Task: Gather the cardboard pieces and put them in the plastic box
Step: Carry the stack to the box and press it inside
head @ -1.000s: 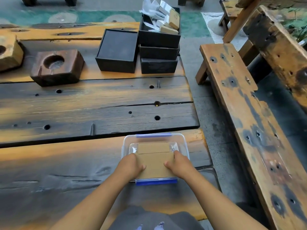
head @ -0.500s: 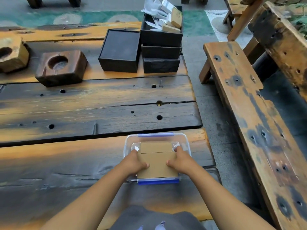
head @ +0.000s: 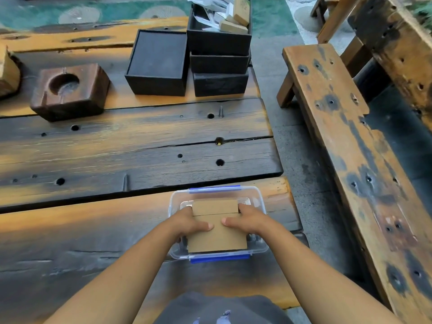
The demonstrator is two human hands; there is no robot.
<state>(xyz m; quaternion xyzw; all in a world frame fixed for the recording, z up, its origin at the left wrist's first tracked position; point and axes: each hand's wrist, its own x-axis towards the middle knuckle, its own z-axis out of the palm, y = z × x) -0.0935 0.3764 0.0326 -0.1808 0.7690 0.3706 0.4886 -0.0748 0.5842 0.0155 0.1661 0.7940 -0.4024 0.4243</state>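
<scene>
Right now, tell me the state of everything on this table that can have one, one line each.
Clear plastic box with blue clips: open, no lid on, cardboard inside.
Brown cardboard pieces: stacked flat in the box, gripped from both sides.
Left hand: closed on the stack's left edge.
Right hand: closed on its right edge.
Top black box of the stack: open, holding papers and cardboard.
Low black box: lid on.

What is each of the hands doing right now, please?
Left hand: closed on the left side of the flat brown cardboard pieces in the clear plastic box.
Right hand: closed on their right side.
</scene>
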